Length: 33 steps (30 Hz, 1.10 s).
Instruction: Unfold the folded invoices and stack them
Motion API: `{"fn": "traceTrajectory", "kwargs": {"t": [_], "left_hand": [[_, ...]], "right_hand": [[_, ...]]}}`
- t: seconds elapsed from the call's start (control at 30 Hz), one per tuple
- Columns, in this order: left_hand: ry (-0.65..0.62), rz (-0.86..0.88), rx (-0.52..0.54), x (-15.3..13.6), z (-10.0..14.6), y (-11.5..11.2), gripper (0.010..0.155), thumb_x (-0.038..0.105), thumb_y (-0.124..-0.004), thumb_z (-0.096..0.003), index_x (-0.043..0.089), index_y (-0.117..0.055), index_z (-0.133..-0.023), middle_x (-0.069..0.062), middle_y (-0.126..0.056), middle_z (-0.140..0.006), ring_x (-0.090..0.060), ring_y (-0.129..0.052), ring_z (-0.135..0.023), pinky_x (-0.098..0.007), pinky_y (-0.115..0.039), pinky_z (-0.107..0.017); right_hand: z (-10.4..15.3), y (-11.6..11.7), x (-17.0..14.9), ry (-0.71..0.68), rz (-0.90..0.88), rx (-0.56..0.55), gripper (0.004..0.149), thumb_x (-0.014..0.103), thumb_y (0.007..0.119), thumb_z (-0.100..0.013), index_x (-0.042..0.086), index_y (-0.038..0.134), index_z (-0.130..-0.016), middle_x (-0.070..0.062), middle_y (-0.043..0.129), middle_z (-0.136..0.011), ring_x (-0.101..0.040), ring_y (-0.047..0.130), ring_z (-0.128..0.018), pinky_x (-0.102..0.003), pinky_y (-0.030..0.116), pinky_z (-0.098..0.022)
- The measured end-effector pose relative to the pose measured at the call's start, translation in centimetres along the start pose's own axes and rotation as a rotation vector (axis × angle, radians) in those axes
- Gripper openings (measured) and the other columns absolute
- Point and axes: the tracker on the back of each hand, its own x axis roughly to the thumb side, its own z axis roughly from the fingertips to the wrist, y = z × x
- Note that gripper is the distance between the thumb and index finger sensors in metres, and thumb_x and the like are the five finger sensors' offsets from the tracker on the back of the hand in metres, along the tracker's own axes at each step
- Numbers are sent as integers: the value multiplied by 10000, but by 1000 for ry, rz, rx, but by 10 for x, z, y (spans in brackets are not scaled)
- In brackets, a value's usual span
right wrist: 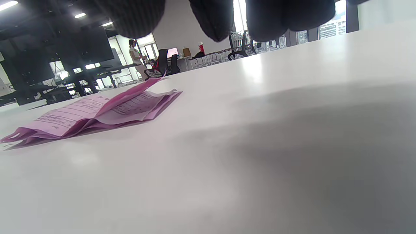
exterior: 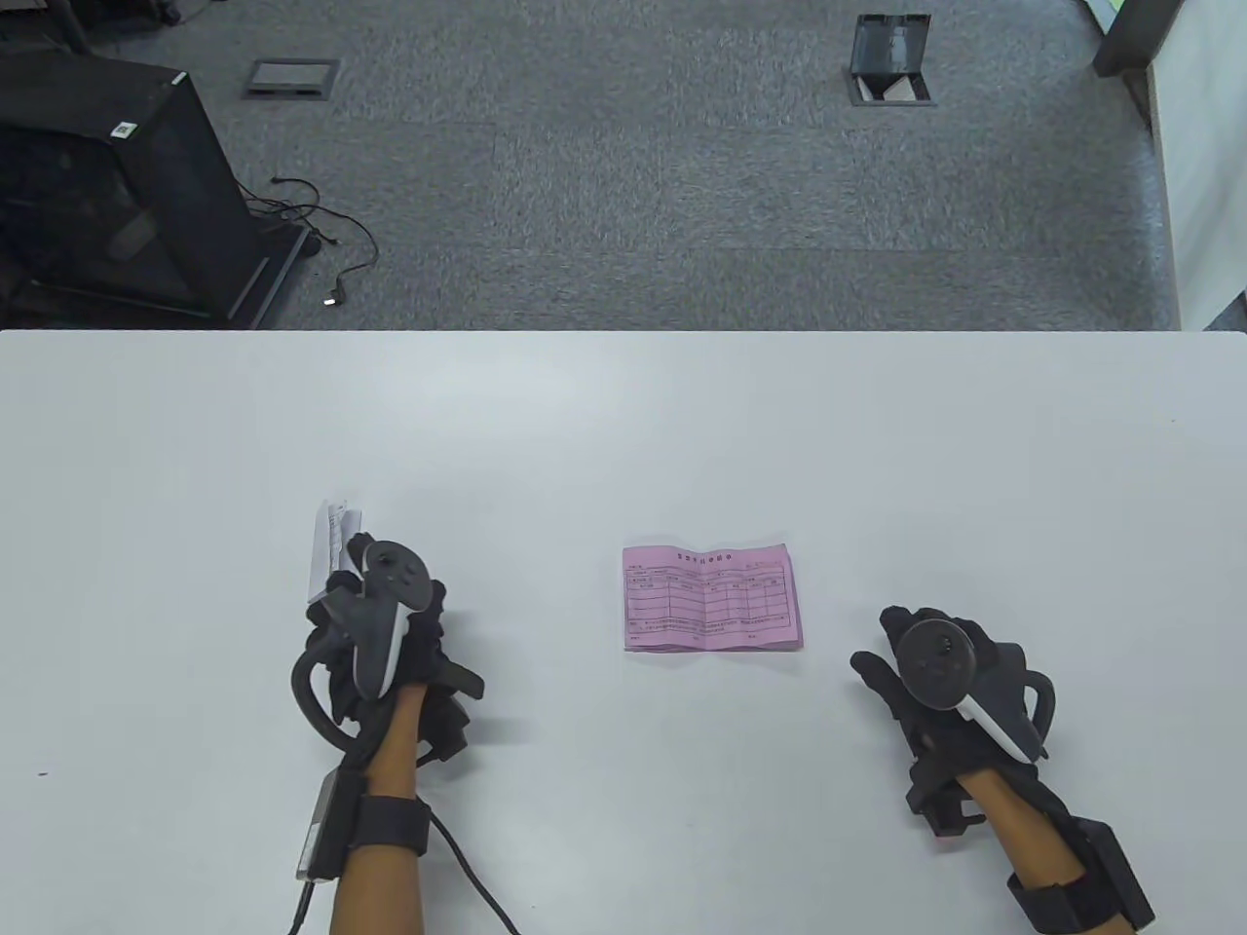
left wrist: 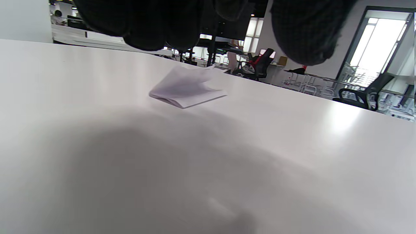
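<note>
A folded white invoice (exterior: 331, 545) lies on the white table (exterior: 623, 409) at the left. My left hand (exterior: 339, 596) hovers just in front of it and hides its near end. In the left wrist view the folded paper (left wrist: 187, 88) lies apart from my fingers (left wrist: 156, 32), which hold nothing. A pink invoice (exterior: 711, 596) lies unfolded near the middle, printed side up, with its creases still raised (right wrist: 97, 112). My right hand (exterior: 891, 648) sits to its right, off the paper, with its fingers (right wrist: 214, 19) loosely curled and empty.
The table's far edge (exterior: 623, 333) borders grey carpet. A black cabinet (exterior: 107, 185) and cables stand on the floor beyond it. A cable (exterior: 468, 867) runs from my left wrist across the table's near edge.
</note>
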Motion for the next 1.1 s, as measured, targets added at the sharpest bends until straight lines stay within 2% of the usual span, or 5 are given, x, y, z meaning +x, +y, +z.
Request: {"fn": "traceTrajectory", "kwargs": {"t": [0.33,0.5,0.63,0.9,1.1], "left_hand": [[50,127,-89,-37,-70,-18,990,607,-816,-428,234,-268,-1164,-192,-412,-1234,-519,-444,-1082,-653,-497,-761],[45,24,-41,-32,-86,-14,820,538,-826,-466,240,-466,-1140,-160,-679,-1135,-467,-624,-1017,-609,-579,-738],[36,-39,47,-35,-91,-8,516,440,-813,-512,246,-767,-989,-94,-891,-971,-368,-839,-875,-542,-711,-661],[-20,151,136,-53,-70,17,409,380,-872,-471,189,-897,-833,-75,-1034,-725,-285,-977,-671,-492,-813,-535],[-203,299,154,-32,-9,37,404,369,-896,-455,198,-889,-822,-64,-1027,-713,-274,-975,-662,-491,-813,-532]], "right_hand": [[10,4,4,-13,-56,7,676,554,620,-481,189,548,-1045,-216,563,-1053,-510,551,-947,-708,458,-662],[10,6,5,-17,-62,15,672,553,617,-484,188,552,-1044,-215,566,-1052,-508,556,-945,-706,462,-660],[9,8,3,-13,-65,24,666,551,617,-484,187,560,-1040,-215,576,-1047,-507,566,-941,-705,465,-659],[8,9,7,-35,-102,45,661,552,615,-486,189,569,-1036,-207,589,-1044,-500,577,-938,-701,472,-660],[15,10,26,-111,-253,87,641,544,613,-491,191,584,-1026,-198,614,-1030,-492,600,-925,-708,467,-655]]}}
